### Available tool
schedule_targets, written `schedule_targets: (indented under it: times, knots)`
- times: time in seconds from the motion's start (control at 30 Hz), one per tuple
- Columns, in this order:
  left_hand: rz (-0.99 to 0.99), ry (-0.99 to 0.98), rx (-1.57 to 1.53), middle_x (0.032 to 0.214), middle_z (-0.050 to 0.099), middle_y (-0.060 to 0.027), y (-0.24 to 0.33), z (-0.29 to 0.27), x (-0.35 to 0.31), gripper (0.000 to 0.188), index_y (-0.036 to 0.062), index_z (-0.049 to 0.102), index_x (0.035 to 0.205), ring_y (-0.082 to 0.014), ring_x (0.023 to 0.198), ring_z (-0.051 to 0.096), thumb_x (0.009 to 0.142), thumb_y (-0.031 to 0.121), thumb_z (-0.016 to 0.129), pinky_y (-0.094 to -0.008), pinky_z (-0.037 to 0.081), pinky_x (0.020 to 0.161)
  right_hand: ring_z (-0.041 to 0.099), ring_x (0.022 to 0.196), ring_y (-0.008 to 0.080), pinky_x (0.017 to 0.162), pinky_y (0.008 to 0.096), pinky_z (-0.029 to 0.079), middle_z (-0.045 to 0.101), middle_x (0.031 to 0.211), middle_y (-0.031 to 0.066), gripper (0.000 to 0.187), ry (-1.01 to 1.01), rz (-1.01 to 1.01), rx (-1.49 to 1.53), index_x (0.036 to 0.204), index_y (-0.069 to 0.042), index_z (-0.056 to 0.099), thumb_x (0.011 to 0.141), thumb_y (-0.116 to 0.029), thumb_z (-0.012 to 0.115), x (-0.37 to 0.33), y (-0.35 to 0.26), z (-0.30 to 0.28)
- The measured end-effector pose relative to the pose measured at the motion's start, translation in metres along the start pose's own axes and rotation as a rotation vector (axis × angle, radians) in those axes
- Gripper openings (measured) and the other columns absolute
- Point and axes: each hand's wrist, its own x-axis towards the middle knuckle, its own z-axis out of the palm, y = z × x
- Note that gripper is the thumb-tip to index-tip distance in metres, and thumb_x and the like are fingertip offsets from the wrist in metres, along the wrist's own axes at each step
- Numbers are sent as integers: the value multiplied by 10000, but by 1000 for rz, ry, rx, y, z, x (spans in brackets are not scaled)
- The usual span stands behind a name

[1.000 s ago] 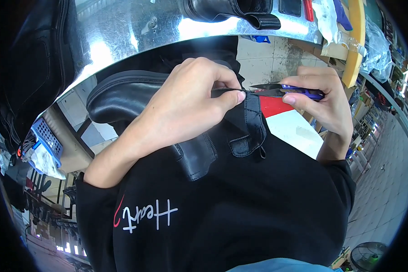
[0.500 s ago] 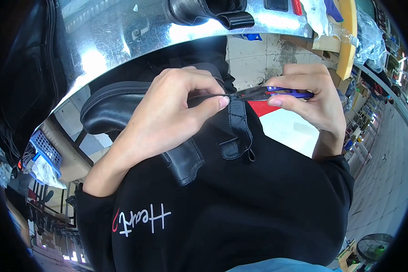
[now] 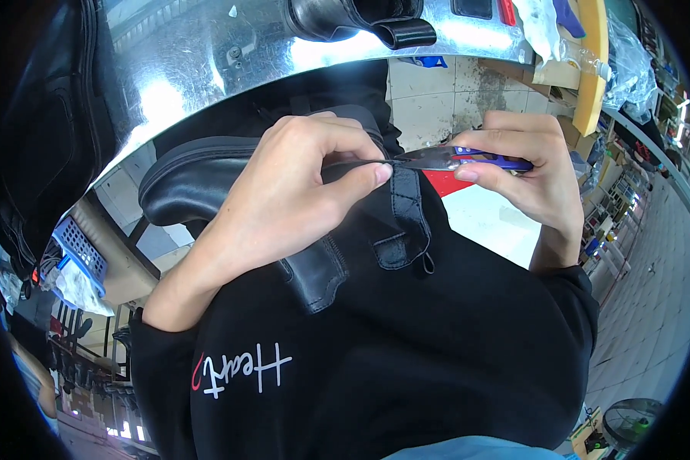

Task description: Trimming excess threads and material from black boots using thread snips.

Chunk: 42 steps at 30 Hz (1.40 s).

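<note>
Across my lap lies a black leather boot [image 3: 188, 188], its rounded toe pointing left. My left hand [image 3: 287, 192] is closed in a pinch on the boot's upper edge, thumb and forefinger at the top of a stitched black strap [image 3: 406, 203]. My right hand [image 3: 529, 169] grips a pair of thread snips [image 3: 429, 159] with purple handles. The blade tips meet the edge right beside my left thumb; whether they touch a thread is too small to tell. A zippered leather flap [image 3: 318, 280] hangs below my left wrist. My left hand hides the boot's middle.
A shiny metal table [image 3: 199, 69] curves ahead, bearing another black boot [image 3: 337, 19]. More black footwear [image 3: 50, 130] looms at the far left, above a blue basket [image 3: 80, 249]. Yellow foam [image 3: 590, 69] and a plastic bag [image 3: 629, 69] are at the right.
The snips have turned slightly, so more of the blade's pale flat face shows. Both hands stay almost in place at the boot's edge.
</note>
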Motion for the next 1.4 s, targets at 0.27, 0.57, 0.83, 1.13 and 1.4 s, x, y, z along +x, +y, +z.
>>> schedule_targets:
  times: [0.27,0.57,0.83,1.13,1.4]
  knots:
    - [-9,-4,2,691,559,-31,1,0,0,131,-15,712,838,-120,672,475,854,114,700,-284,360,615,585,557,163,475,263,389,619,642,73,243,-19,-6,-41,876,-28,765,809,-261,781,-2,1,-2]
    - [-7,-5,-7,694,567,-34,0,0,0,129,-15,712,845,-125,679,481,851,113,701,-288,369,627,473,520,116,473,275,312,563,618,54,274,-6,-21,-14,910,25,740,773,-205,796,-2,2,-1]
    - [13,12,-6,692,569,-37,-1,0,-1,129,-18,716,843,-127,678,485,848,111,703,-289,372,631,632,595,191,486,278,420,646,669,81,269,-42,23,-48,859,-22,754,815,-286,772,-3,-1,-11]
    - [11,21,-21,689,560,-33,-1,0,-1,120,-15,717,844,-121,674,481,844,104,707,-285,368,621,638,604,195,498,276,436,648,669,75,293,-41,56,-46,856,-19,752,816,-308,770,-3,-1,-10]
    - [28,11,1,675,554,-34,0,0,-1,121,-21,717,844,-121,666,471,836,99,711,-285,357,610,473,525,120,474,279,317,547,617,51,300,-11,-32,-9,908,31,733,768,-226,799,-4,5,-2]
